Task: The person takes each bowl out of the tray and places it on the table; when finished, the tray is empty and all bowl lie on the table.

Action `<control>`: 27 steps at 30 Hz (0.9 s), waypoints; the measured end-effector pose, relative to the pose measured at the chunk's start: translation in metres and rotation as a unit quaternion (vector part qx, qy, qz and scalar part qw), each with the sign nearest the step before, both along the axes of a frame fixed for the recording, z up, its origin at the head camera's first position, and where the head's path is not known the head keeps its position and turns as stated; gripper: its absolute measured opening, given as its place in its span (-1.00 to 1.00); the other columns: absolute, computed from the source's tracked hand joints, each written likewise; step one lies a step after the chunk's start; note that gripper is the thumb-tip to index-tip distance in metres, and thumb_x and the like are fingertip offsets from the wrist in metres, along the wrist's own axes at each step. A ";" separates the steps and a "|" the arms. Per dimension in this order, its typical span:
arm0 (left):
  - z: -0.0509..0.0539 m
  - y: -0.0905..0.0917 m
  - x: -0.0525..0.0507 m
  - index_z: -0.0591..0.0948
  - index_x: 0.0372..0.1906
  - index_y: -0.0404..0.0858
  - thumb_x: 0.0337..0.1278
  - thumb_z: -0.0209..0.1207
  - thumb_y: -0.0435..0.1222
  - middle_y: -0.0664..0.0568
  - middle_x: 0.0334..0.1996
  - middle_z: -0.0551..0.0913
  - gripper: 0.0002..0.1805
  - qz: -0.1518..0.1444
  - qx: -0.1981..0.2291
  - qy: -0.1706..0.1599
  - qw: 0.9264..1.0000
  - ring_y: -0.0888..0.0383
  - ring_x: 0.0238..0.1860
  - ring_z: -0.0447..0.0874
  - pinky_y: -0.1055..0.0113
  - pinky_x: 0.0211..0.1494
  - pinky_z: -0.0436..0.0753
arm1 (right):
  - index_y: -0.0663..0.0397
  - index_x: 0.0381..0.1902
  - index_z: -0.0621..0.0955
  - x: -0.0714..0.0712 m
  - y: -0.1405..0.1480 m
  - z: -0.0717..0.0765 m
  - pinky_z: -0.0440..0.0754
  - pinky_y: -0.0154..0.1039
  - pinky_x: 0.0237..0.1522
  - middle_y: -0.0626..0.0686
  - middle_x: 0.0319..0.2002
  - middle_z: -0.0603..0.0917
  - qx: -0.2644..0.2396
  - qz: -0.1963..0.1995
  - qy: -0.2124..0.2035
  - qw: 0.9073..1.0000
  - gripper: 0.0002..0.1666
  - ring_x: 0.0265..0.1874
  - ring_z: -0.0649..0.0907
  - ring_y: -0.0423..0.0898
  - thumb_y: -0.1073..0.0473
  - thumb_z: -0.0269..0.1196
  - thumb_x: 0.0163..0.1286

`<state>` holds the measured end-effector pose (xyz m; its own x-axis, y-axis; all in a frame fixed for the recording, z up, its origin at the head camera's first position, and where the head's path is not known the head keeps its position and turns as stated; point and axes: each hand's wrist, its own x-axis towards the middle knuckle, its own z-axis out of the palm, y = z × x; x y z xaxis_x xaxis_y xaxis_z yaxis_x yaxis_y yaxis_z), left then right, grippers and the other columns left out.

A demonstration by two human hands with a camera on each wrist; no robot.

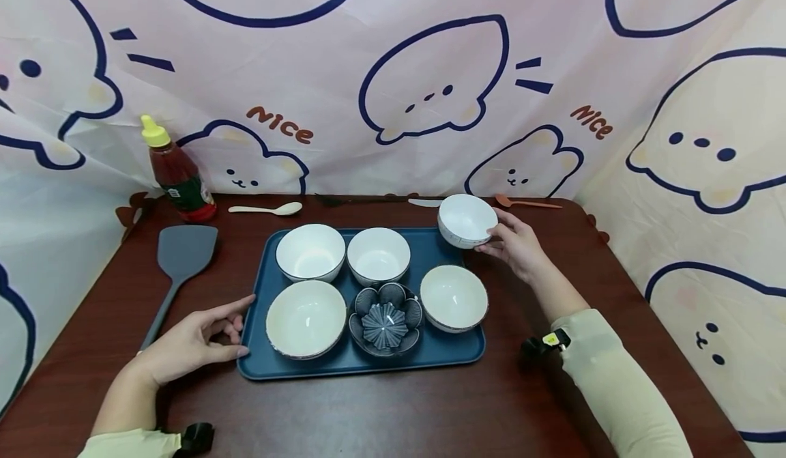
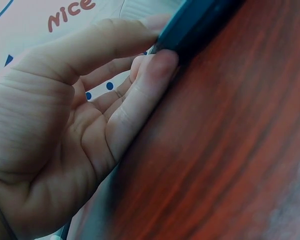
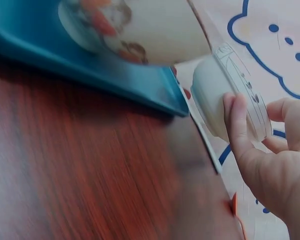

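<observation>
A blue tray (image 1: 393, 370) carries three white bowls, including one at its front left (image 1: 306, 319), a cream bowl (image 1: 454, 298) at the right and a dark flower-shaped bowl (image 1: 385, 320). Over the tray's back right corner, my right hand (image 1: 518, 246) grips another white bowl (image 1: 467, 220) by its right side. In the right wrist view that bowl (image 3: 225, 95) is tilted, with fingers and thumb of the hand (image 3: 275, 155) around its rim and wall. My left hand (image 1: 190, 345) holds the tray's left edge; in the left wrist view, the hand (image 2: 65, 120) pinches the tray's edge (image 2: 190, 30).
A grey spatula (image 1: 184, 253) and a red sauce bottle (image 1: 184, 181) with a yellow cap stand or lie at the left. Along the back edge are a white spoon (image 1: 285, 209), a pale knife (image 1: 425, 203) and a wooden spoon (image 1: 505, 201). A patterned cloth hangs behind.
</observation>
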<state>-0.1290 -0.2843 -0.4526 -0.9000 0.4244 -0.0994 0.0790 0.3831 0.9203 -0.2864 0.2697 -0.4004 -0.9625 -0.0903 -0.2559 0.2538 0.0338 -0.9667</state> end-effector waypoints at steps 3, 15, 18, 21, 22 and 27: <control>0.000 -0.001 0.001 0.18 0.50 -0.41 0.14 0.36 -0.36 -0.18 -0.17 0.48 -0.12 0.002 0.004 -0.001 1.000 0.21 -0.23 0.60 0.40 -0.23 0.65 | -0.10 0.60 0.08 -0.005 0.006 0.000 0.72 -0.30 -0.15 0.20 0.26 0.35 0.010 -0.010 0.000 1.000 -0.25 -0.32 0.75 -0.16 0.24 0.01 0.53; 0.001 -0.002 -0.001 0.17 0.50 -0.41 0.14 0.37 -0.34 -0.19 -0.16 0.49 -0.11 0.002 0.002 -0.004 1.000 0.22 -0.22 0.60 0.39 -0.21 0.67 | -0.12 0.61 0.01 -0.009 0.019 -0.012 0.71 -0.35 -0.16 0.23 0.36 0.24 0.012 -0.039 -0.019 0.999 -0.22 -0.35 0.74 -0.17 0.22 -0.02 0.53; -0.001 -0.002 -0.001 0.17 0.50 -0.41 0.15 0.36 -0.36 -0.19 -0.17 0.49 -0.12 -0.005 0.009 0.002 1.000 0.23 -0.23 0.60 0.39 -0.22 0.67 | -0.12 0.62 0.01 -0.009 0.021 -0.015 0.70 -0.35 -0.15 0.23 0.36 0.23 0.015 -0.039 -0.021 0.999 -0.22 -0.34 0.73 -0.18 0.22 -0.03 0.53; -0.002 -0.002 -0.001 0.18 0.50 -0.42 0.15 0.36 -0.37 -0.18 -0.18 0.49 -0.13 -0.009 0.012 0.011 1.000 0.23 -0.23 0.60 0.40 -0.23 0.67 | -0.13 0.62 0.00 -0.008 0.025 -0.018 0.70 -0.36 -0.14 0.24 0.42 0.18 0.014 -0.041 -0.024 0.999 -0.23 -0.34 0.72 -0.18 0.21 -0.04 0.54; -0.002 -0.002 -0.001 0.18 0.50 -0.42 0.15 0.36 -0.37 -0.18 -0.18 0.49 -0.13 -0.010 0.012 0.013 1.000 0.23 -0.23 0.60 0.40 -0.23 0.66 | -0.12 0.62 0.00 -0.008 0.025 -0.019 0.70 -0.35 -0.14 0.23 0.43 0.16 0.013 -0.043 -0.025 0.999 -0.23 -0.34 0.73 -0.18 0.21 -0.04 0.54; -0.002 -0.002 -0.001 0.17 0.50 -0.42 0.15 0.36 -0.35 -0.19 -0.17 0.49 -0.12 -0.006 0.010 0.003 1.000 0.23 -0.23 0.60 0.39 -0.22 0.66 | -0.15 0.62 0.00 -0.008 0.029 -0.023 0.71 -0.35 -0.16 0.20 0.49 0.10 -0.001 -0.047 -0.033 0.998 -0.23 -0.35 0.74 -0.18 0.23 -0.05 0.54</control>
<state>-0.1297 -0.2867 -0.4546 -0.8955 0.4367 -0.0856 0.0884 0.3631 0.9276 -0.2945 0.2992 -0.4233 -0.9478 -0.0006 -0.3188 0.3188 0.0041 -0.9478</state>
